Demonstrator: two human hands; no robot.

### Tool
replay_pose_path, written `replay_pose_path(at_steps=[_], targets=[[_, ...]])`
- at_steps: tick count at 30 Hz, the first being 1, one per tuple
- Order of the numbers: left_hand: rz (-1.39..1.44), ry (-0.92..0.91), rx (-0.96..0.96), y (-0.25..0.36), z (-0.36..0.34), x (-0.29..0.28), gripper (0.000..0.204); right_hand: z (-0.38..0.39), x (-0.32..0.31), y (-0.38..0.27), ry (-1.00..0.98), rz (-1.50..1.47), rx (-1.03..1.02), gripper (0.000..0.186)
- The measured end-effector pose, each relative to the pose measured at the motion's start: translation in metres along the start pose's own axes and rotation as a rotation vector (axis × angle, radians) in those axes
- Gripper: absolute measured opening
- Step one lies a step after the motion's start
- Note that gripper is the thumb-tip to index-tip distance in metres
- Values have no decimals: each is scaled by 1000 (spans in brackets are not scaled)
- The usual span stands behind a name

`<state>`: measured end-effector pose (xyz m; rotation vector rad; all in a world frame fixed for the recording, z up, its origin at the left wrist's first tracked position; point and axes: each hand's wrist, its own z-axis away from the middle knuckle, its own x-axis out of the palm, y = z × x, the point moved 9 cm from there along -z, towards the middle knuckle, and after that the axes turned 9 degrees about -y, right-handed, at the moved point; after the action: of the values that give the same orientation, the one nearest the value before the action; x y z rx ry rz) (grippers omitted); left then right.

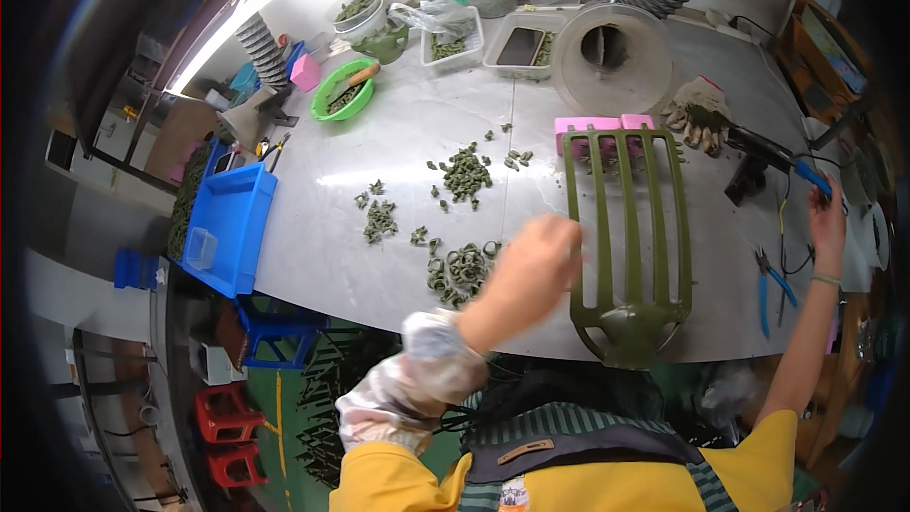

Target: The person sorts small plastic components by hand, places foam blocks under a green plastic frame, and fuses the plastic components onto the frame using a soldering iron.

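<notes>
An olive-green slatted plastic frame, shaped like a chair back, lies at the table's front edge with its far end on pink blocks. My left hand is closed at the frame's left side, fingers drawn together; whatever they hold is hidden. Far to the right, my right hand is wrapped around a blue-handled tool beside a black holder. Small green plastic pieces lie in loose piles left of the frame, and ring-shaped green pieces lie near my left forearm.
Blue-handled pliers and work gloves lie to the right. A large clear round hood, a white tub with a phone and a green bowl stand behind. A blue tray sits at the left edge.
</notes>
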<state>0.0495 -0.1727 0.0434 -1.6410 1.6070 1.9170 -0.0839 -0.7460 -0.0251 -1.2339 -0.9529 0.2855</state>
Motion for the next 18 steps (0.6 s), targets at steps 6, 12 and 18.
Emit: replay_pose_path(at_steps=[6,12,18], targets=[[-502,184,-517,-236,76,-133,10,37,61,-5,-143,-37,-31,42],[-518,155,-436,-305,79,-151,19,77,83,-13,-85,-66,-124,42],[-438,284,-377,-321,79,-156,15,94,90,-2,-53,-197,-97,38]])
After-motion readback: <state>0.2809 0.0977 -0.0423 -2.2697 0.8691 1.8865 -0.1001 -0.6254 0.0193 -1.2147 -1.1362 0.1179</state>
